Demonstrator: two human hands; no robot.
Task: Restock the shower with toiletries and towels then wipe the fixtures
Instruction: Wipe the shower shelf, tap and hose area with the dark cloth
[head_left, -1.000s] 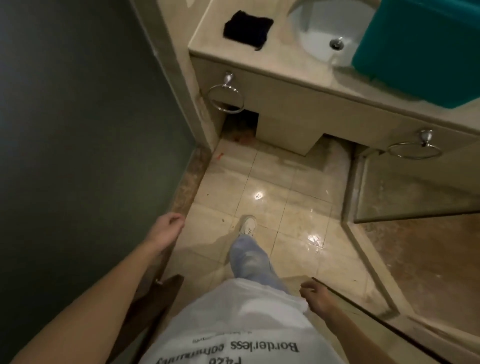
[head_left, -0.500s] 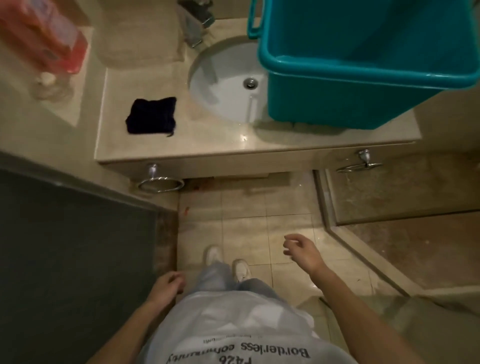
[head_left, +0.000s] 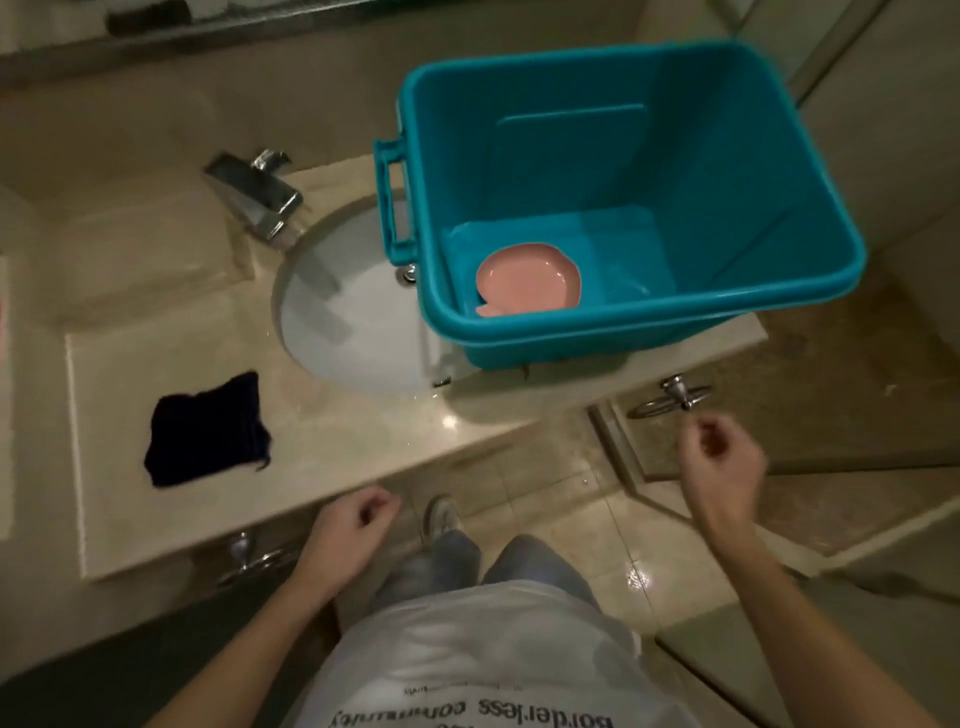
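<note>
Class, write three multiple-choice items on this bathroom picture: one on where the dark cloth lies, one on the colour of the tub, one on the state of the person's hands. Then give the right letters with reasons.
1. Where does the dark cloth lie?
A. in the sink
B. on the counter, left of the sink
C. in the tub

2. What colour is the tub?
A. teal
B. red
C. white

3. What are the hands holding?
A. a bottle each
B. one towel between them
C. nothing

Key: 1 B, the dark cloth lies flat on the counter beside the sink. 2 A, the tub is teal and holds a pink dish. 3 C, the left hand and right hand are loosely curled and empty.
</note>
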